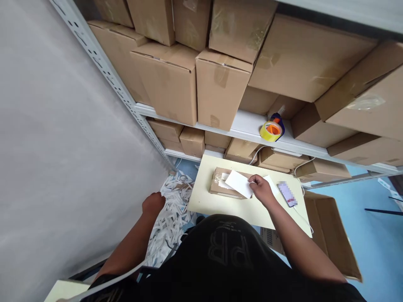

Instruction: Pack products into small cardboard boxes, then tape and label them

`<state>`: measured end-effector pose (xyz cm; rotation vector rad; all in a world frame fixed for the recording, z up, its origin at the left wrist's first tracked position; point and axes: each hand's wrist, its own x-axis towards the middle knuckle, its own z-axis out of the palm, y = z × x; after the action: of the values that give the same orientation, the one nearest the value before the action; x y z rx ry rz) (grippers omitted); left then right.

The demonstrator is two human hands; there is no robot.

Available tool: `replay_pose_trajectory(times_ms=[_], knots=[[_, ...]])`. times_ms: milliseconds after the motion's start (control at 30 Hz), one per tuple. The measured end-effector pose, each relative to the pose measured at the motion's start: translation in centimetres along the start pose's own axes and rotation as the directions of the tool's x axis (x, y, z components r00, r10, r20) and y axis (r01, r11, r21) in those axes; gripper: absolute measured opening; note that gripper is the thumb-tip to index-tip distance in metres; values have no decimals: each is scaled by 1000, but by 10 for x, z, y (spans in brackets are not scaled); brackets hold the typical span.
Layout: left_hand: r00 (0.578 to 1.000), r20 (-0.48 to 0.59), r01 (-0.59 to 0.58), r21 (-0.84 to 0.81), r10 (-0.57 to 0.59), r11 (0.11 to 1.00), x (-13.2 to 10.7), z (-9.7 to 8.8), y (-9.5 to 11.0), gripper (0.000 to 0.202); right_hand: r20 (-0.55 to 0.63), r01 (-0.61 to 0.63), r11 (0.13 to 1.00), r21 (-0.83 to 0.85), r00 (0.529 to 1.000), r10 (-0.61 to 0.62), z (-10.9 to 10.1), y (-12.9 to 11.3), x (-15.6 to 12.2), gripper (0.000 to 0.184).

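My right hand (261, 188) is closed on a white paper sheet (239, 183), holding it over a flat brown cardboard package (217, 186) that lies on a small pale yellow table (220, 205). My left hand (153, 204) hangs off the table's left side, above a heap of white paper strips (171, 218) on the floor. Its fingers are curled under and hidden. A phone (287, 194) with a white cable lies on the table right of my right hand.
Metal shelving (252, 126) packed with cardboard boxes fills the back. A yellow tape roll in a dispenser (271, 129) sits on the shelf. An open cardboard box (330, 235) stands on the blue floor at right. A grey wall (63, 147) is at left.
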<state>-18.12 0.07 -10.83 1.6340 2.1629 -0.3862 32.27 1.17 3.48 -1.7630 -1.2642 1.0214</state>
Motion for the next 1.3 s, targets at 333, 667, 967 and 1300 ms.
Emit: replay_pose_trajectory(times_ms=[333, 667, 967, 1300], knots=[[904, -144, -422, -463, 403, 780, -42, -76, 129, 35, 273, 14, 1000, -24, 962, -7, 8, 10, 41, 18], [891, 75, -210, -805, 447, 554, -53, -88, 270, 26, 316, 19, 997, -72, 949, 5, 17, 28, 71, 14], [890, -71, -430, -459, 451, 777, -44, -73, 280, 11, 319, 274, 729, -627, 944, -80, 35, 42, 68, 18], [759, -170, -651, -166, 628, 741, -56, -67, 268, 16, 261, 388, 481, -786, 914, -311, 47, 52, 40, 26]])
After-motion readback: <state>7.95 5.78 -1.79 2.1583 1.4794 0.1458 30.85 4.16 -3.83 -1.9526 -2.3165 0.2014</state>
